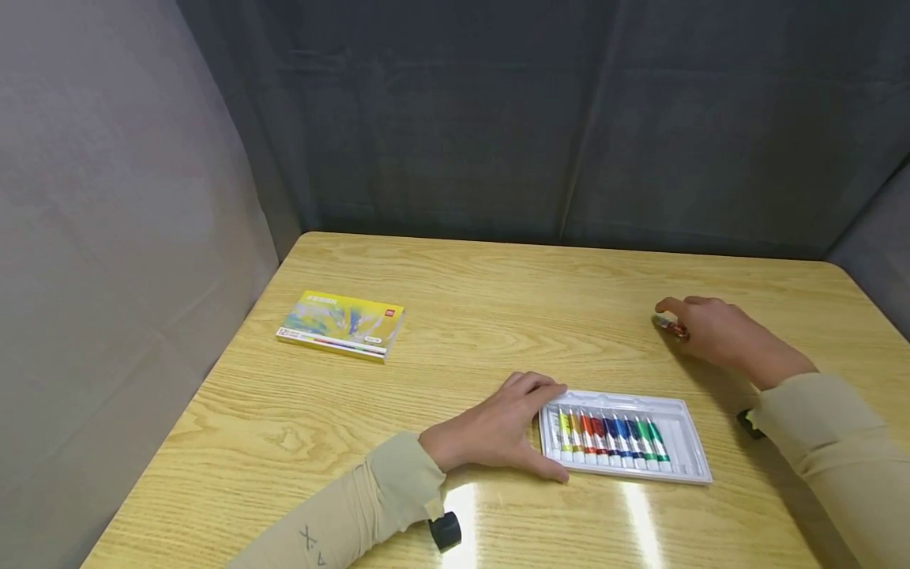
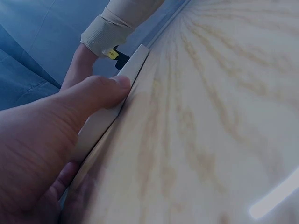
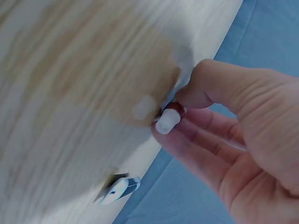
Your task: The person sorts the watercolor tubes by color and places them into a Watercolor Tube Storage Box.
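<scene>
A white plastic tray [image 1: 698, 454] lies on the table, with several coloured paint tubes side by side in it, yellow at the left to green at the right. My left hand [image 1: 501, 427] holds its left end, the thumb [image 2: 105, 91] along the near wall and the fingers at the far corner. Farther off to the right, my right hand [image 1: 721, 332] pinches a small paint tube [image 1: 671, 326] just over the table. In the right wrist view, this tube [image 3: 169, 120] shows a white cap and a red-brown band; the fingers hide part of it.
A flat yellow paint box [image 1: 341, 324] lies at the left on the wooden table [image 1: 469, 300]. Dark cloth [image 1: 455, 142] hangs behind the far edge. A small pale object [image 3: 120, 190] lies near the edge in the right wrist view; its kind is unclear.
</scene>
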`<state>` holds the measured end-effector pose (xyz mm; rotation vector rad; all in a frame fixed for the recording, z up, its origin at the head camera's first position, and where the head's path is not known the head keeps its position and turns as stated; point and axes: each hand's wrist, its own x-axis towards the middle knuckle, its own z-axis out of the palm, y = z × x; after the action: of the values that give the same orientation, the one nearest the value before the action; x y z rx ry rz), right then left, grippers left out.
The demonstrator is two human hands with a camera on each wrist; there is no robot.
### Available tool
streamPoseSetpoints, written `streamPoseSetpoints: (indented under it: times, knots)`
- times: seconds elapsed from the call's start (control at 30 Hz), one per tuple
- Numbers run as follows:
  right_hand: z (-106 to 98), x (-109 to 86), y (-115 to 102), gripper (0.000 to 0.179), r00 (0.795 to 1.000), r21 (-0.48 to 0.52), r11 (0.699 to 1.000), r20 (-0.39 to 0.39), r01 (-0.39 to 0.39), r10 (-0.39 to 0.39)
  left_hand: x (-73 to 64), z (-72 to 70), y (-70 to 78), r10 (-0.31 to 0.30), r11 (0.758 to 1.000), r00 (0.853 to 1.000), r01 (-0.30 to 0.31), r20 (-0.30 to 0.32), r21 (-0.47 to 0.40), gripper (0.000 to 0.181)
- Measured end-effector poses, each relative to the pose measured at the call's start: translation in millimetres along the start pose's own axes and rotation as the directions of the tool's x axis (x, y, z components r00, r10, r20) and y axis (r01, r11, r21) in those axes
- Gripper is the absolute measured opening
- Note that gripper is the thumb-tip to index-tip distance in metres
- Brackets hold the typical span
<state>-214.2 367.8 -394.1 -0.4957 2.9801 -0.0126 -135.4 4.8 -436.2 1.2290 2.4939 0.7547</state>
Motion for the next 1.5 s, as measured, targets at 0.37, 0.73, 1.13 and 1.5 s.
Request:
streamPoseSetpoints:
  times: [0.37,0.73,1.13,1.5]
  knots:
    - [-5.5,-11.7,-11.1,0.047,0.996,0.057,0.997,-0.076,0.056,-0.052,-0.1,-1.1,-0.3,0.003,1.0,1.0,-0.003,0.003,-0.01,0.111]
    - [-7.9,-31.6,-31.6,0.039,0.979,0.07,0.994,-0.189,0.087,-0.072,-0.3,-0.8,-0.8,0.001,1.0,1.0,-0.001,0.0,-0.002,0.111]
    - [-6.7,-50.8,-47.9,0.041,0.981,0.133,0.988,-0.183,0.081,-0.056,-0.2,0.1,-1.1,0.003,1.0,1.0,-0.003,0.0,-0.005,0.111]
    - [-11.6,-64.4,-59.2,0.039,0.984,0.236,0.966,-0.169,0.103,-0.064,-0.6,0.5,0.0,0.006,1.0,1.0,-0.006,-0.009,-0.006,0.111]
